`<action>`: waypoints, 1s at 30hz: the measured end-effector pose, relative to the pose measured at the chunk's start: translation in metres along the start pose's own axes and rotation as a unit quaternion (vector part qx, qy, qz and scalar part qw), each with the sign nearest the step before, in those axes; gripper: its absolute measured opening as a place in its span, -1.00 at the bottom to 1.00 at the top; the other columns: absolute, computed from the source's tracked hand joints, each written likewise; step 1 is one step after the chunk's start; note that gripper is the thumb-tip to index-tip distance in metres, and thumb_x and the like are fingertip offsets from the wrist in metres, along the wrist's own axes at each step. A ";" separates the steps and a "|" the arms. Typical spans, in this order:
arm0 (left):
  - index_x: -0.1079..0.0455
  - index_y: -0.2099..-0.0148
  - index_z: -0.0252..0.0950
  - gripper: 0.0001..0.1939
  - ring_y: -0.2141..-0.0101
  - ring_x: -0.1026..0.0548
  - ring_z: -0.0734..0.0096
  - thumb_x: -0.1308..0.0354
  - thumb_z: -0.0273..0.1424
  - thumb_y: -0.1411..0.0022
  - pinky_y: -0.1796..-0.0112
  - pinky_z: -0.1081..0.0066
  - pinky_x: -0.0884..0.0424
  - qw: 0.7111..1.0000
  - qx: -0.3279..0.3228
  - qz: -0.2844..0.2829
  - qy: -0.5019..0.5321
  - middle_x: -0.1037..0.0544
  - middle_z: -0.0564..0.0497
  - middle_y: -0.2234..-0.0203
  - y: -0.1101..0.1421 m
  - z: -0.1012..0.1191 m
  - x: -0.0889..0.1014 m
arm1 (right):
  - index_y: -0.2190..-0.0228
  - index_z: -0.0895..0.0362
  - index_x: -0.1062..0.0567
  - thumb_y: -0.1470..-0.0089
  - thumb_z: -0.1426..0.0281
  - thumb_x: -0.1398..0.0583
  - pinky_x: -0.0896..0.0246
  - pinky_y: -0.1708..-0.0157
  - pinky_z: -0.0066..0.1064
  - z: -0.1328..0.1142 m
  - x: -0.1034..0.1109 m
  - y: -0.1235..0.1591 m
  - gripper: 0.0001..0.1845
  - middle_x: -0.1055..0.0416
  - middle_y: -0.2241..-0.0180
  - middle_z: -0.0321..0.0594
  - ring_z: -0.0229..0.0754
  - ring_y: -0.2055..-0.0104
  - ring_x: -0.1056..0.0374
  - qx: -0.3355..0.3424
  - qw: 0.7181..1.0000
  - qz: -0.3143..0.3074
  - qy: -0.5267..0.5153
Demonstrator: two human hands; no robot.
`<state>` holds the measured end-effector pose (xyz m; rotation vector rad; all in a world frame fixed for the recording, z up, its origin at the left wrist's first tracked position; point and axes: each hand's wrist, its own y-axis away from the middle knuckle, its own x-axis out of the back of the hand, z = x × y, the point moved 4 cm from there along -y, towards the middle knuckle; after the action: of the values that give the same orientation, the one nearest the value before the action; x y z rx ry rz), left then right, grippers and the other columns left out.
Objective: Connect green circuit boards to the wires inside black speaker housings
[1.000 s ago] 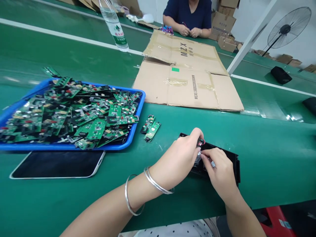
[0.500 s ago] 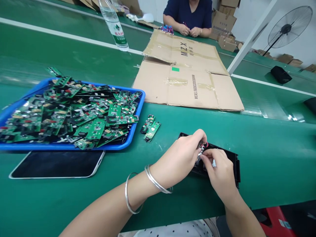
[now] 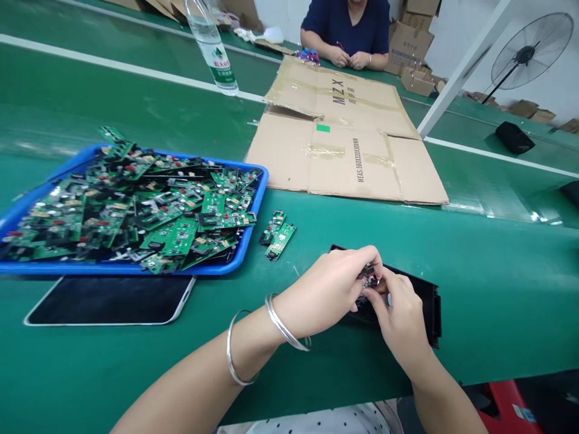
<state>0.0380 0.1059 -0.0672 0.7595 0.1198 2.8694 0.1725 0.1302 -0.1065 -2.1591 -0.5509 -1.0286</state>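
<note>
Left hand [image 3: 341, 280]: you pinch the part [image 3: 371, 277].
Right hand [image 3: 400, 307]: fingers curled; your hold unclear.
Part: likely light, fragile; take its edges.

An electronics workshop: circuit boards [image 3: 176, 235] fill a blue tray [image 3: 261, 202] at left, cartons [image 3: 411, 43] stack upper right.

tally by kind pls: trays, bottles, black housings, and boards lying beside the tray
Blue rectangular plastic tray: 1
Clear plastic labelled bottle: 1
Long black plastic housing: 1
Small green circuit boards beside the tray: 2
Total: 5
</note>
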 end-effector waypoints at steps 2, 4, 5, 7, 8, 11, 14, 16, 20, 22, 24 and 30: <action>-0.25 0.28 -0.25 -0.78 0.67 -0.33 0.63 0.15 -0.61 -0.16 0.57 0.58 -0.28 1.000 0.001 -0.006 0.013 -0.41 0.13 0.47 -0.001 0.000 0.000 | 0.19 0.15 -0.36 -0.23 0.31 0.00 -0.21 0.39 -0.36 0.000 -0.001 -0.001 -0.77 -0.42 0.40 -0.17 -0.15 0.37 -0.34 -0.003 1.000 -0.001 0.000; -0.26 0.29 -0.26 -0.79 0.67 -0.35 0.63 0.13 -0.61 -0.14 0.58 0.59 -0.28 1.000 0.004 -0.007 0.022 -0.41 0.13 0.47 -0.002 -0.001 -0.001 | 0.23 0.15 -0.37 -0.22 0.31 -0.02 -0.20 0.41 -0.37 0.000 -0.002 -0.002 -0.79 -0.41 0.45 -0.20 -0.16 0.41 -0.33 -0.011 1.000 -0.008 -0.009; -0.26 0.29 -0.25 -0.79 0.66 -0.36 0.62 0.13 -0.61 -0.14 0.57 0.58 -0.29 1.000 0.008 -0.005 0.026 -0.41 0.12 0.46 -0.002 -0.002 -0.001 | 0.23 0.15 -0.38 -0.20 0.31 -0.04 -0.20 0.42 -0.38 0.001 -0.002 -0.003 -0.80 -0.40 0.48 -0.23 -0.18 0.43 -0.32 -0.020 1.000 -0.017 -0.017; -0.26 0.26 -0.25 -0.82 0.65 -0.40 0.58 0.10 -0.58 -0.15 0.58 0.56 -0.32 0.998 0.033 -0.002 0.044 -0.43 0.10 0.45 -0.003 -0.005 0.000 | 0.20 0.14 -0.38 -0.17 0.30 -0.09 -0.20 0.46 -0.42 0.005 -0.001 -0.004 -0.79 -0.37 0.54 -0.29 -0.21 0.48 -0.30 -0.054 0.997 -0.043 -0.040; -0.26 0.24 -0.25 -0.84 0.64 -0.42 0.56 0.08 -0.55 -0.16 0.59 0.55 -0.33 0.997 0.050 -0.003 0.062 -0.43 0.09 0.44 -0.003 -0.008 0.001 | 0.17 0.13 -0.37 -0.15 0.29 -0.11 -0.20 0.47 -0.43 0.008 0.000 -0.004 -0.76 -0.36 0.55 -0.32 -0.22 0.49 -0.29 -0.074 0.994 -0.053 -0.053; -0.26 0.21 -0.25 -0.83 0.57 -0.48 0.46 -0.10 -0.44 -0.10 0.60 0.52 -0.39 0.987 0.089 -0.009 0.130 -0.46 0.06 0.41 -0.001 -0.015 0.007 | 0.07 0.12 -0.32 -0.13 0.24 -0.13 -0.28 0.39 -0.42 0.017 0.011 -0.004 -0.65 -0.41 0.44 -0.28 -0.22 0.41 -0.34 -0.100 0.991 -0.044 -0.073; -0.24 0.32 -0.28 -0.72 0.58 -0.49 0.39 -0.26 -0.30 0.02 0.65 0.54 -0.36 0.983 0.115 -0.001 0.143 -0.45 0.09 0.57 0.000 -0.020 0.013 | -0.08 0.11 -0.20 -0.04 0.10 -0.19 -0.21 0.03 -0.13 0.018 0.019 -0.003 -0.35 -0.28 0.00 -0.04 0.01 -0.04 -0.21 -0.028 0.996 -0.078 -0.014; -0.18 0.43 -0.29 -0.66 0.66 -0.45 0.40 -0.22 -0.16 -0.01 0.72 0.57 -0.26 0.985 0.131 0.007 0.112 -0.40 0.10 0.69 -0.001 -0.024 0.015 | -0.19 0.08 -0.04 0.13 0.05 -0.30 0.05 -0.11 0.14 0.015 0.015 0.000 -0.04 0.05 -0.21 0.01 0.19 -0.23 0.12 0.029 0.985 -0.158 0.056; -0.16 0.51 -0.30 -0.56 0.73 -0.39 0.47 -0.01 -0.02 -0.15 0.72 0.55 -0.22 0.990 0.117 0.015 0.074 -0.40 0.07 0.71 -0.002 -0.023 0.019 | -0.22 -0.02 0.03 0.24 0.23 -0.37 0.20 -0.14 0.20 0.014 0.008 0.009 0.07 0.07 -0.22 -0.06 0.19 -0.22 0.12 0.042 0.962 -0.235 0.134; -0.26 0.39 -0.31 -0.61 0.68 -0.42 0.45 0.04 -0.06 -0.21 0.65 0.51 -0.29 0.993 0.091 0.049 0.056 -0.44 0.07 0.65 0.001 -0.016 0.026 | -0.20 -0.06 0.00 0.26 0.28 -0.36 0.05 -0.11 0.09 0.019 0.011 0.012 0.03 -0.01 -0.18 -0.10 0.14 -0.19 0.03 0.024 0.965 -0.228 0.128; -0.31 0.25 -0.30 -0.69 0.56 -0.48 0.42 0.04 -0.15 -0.26 0.54 0.47 -0.37 0.992 0.043 0.123 -0.001 -0.50 0.05 0.54 0.013 -0.003 0.037 | -0.20 -0.05 -0.01 0.27 0.28 -0.35 -0.07 -0.05 0.00 0.034 0.019 0.015 0.03 -0.07 -0.15 -0.11 0.13 -0.15 -0.03 0.011 0.971 -0.206 0.122; -0.35 0.23 -0.29 -0.89 0.42 -0.46 0.43 -0.01 -0.52 -0.24 0.39 0.44 -0.36 0.843 -0.276 0.373 -0.271 -0.52 0.01 0.42 0.091 0.060 0.041 | -0.08 0.09 -0.21 0.17 0.07 -0.23 -0.17 0.14 -0.04 0.164 0.079 0.013 -0.21 -0.23 -0.04 0.00 0.21 0.02 -0.22 -0.163 0.946 -0.072 0.271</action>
<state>0.0190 0.0259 0.0155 1.6969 -1.2713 2.8539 0.3122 0.2465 -0.1242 -1.9878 -0.2892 -1.8237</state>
